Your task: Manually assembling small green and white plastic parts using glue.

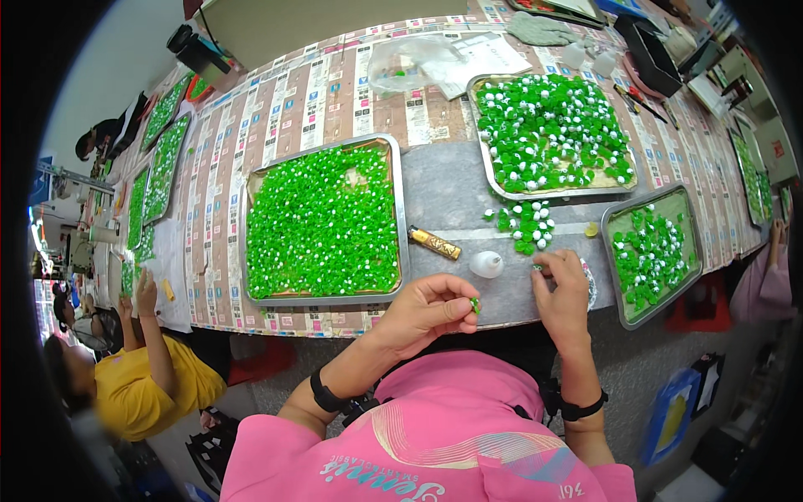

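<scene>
My left hand (428, 311) is closed in a pinch on a small green plastic piece (475, 306), held above the table's front edge. To its right, my right hand (564, 294) has thumb and forefinger together at a tiny item, too small to make out. Just beyond that hand lies a loose pile of green pieces with white balls (527, 226). A small white squeeze bottle (486, 264) stands between my hands. Past my left hand, a yellow and black tube-shaped item (435, 243) lies beside the left tray.
Metal trays of green and white pieces stand at left (403, 251), far right (493, 186) and near right (621, 293). A yellow cap-like bit (591, 229) lies near the pile. At left, a co-worker in a yellow shirt (159, 381) sits; a black box (648, 58) stands at the back right.
</scene>
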The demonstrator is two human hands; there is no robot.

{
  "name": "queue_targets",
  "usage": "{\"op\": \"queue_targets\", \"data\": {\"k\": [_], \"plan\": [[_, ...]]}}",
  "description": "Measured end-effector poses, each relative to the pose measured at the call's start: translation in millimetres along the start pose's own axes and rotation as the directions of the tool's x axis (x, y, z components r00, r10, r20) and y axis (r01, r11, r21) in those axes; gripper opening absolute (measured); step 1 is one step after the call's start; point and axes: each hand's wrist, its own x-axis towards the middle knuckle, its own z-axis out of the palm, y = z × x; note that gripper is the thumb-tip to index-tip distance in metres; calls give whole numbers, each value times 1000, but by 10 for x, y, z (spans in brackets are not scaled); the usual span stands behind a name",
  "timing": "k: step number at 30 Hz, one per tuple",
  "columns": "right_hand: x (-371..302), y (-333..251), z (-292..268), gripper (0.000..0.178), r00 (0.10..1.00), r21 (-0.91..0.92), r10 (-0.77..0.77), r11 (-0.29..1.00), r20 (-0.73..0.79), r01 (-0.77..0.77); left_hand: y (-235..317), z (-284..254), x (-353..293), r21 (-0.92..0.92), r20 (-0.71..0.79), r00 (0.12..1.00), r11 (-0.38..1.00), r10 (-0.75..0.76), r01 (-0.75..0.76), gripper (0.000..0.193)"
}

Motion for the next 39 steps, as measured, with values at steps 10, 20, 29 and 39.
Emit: {"op": "queue_targets", "data": {"k": [10,20,29,39], "plan": [[-221,-519,-261,21,925,718,14,627,379,-303,-76,34,42,45,1,1000,999,-25,24,17],[-301,-557,-187,22,974,620,1,771,225,-144,-108,62,80,135,-15,1000,991,-19,21,18],[-300,-553,-149,17,986,529,35,840,162,-117,-80,102,86,214,-39,999,977,1,8,17],[-310,-543,-170,19,981,545,40,827,188,-138,-77,121,72,346,-44,990,932,133,-110,14]]}}
